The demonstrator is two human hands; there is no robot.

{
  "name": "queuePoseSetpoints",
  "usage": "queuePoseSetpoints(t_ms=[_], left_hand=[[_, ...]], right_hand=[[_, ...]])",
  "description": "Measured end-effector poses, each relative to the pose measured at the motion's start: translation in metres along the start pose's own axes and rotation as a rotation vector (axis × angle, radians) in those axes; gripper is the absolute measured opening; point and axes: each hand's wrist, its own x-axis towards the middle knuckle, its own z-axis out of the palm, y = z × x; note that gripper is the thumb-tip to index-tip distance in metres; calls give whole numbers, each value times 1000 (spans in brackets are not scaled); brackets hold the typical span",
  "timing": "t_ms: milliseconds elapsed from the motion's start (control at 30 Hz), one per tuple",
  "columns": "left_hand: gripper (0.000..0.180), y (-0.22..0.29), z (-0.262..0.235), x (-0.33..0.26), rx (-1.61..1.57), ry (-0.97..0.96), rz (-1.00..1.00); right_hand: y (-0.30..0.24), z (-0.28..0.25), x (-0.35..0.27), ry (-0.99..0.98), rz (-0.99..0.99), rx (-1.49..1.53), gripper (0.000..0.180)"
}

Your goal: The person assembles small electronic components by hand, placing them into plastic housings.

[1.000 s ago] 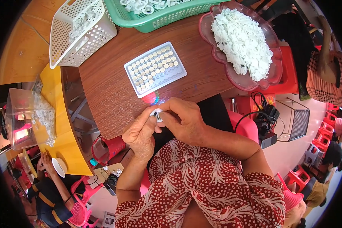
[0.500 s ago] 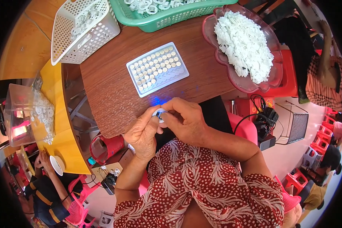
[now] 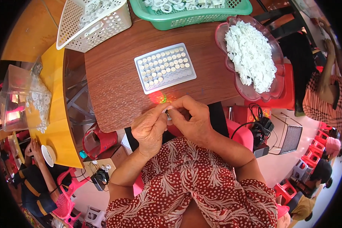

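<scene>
Both forearms come in from the near edge and converge at centre. Left hand (image 3: 151,128) curled, back up, thumb and forefinger pinched toward the right hand (image 3: 192,121). Right hand arched over, fingers bent, tips meeting the left's. Hands touching at the fingertips, wrists apart, elbows bent near the torso.

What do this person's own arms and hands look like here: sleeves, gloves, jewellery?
Both hands, left hand and right hand, are bare, with no gloves. No ring or watch shows from this view. The forearms are uncovered up to short sleeves of a dark red top printed with white leaf shapes and small white dots. No cables or markings on the arms.
</scene>
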Motion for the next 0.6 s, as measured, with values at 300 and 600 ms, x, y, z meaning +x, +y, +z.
queuePoseSetpoints(t_ms=[300,600], left_hand=[[25,1,2,4,72,-11,-34],[22,-5,2,5,-190,19,-329]], right_hand=[[4,-1,8,-14,94,-2,6],[6,4,9,13,101,-9,8]])
